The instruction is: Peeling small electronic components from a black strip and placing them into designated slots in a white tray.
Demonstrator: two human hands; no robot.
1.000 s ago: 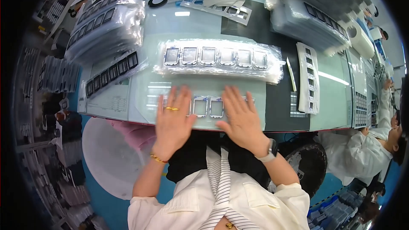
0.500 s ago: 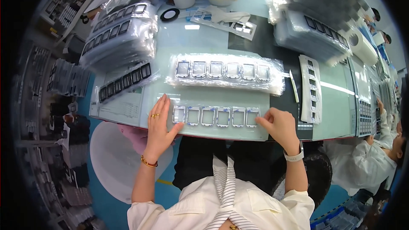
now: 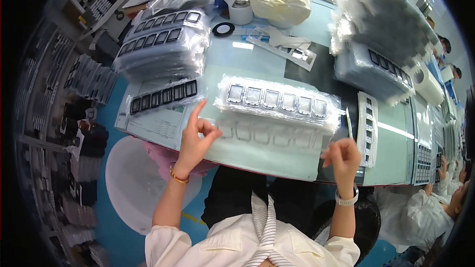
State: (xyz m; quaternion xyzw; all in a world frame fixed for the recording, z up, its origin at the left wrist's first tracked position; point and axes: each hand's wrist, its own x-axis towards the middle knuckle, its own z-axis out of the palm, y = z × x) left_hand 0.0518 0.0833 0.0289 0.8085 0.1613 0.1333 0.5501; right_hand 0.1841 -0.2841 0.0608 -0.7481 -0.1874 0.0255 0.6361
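Observation:
A clear film strip with a row of thin rectangular frames (image 3: 269,136), smeared by motion, stretches between my hands just above the glass-topped table. My left hand (image 3: 194,136) pinches its left end between thumb and fingers, with the index finger pointing up. At the other end, my right hand (image 3: 343,155) has its thumb and fingers closed on the strip's edge, though blur hides the exact grip. Right behind lies a bagged stack of similar framed strips (image 3: 277,104). A strip of black frames (image 3: 164,96) rests beyond my left hand.
Tall stacks of plastic-wrapped frame strips stand at the back left (image 3: 163,49) and back right (image 3: 371,69). A white knife-like tool (image 3: 349,122) and a white strip with square openings (image 3: 367,128) lie at the right. A black tape roll (image 3: 223,29) sits farther back. Co-workers sit at far right.
The frame strip, flat on the table before, is now raised and blurred between my hands. My left hand has changed from lying flat to pinching. The view has shifted.

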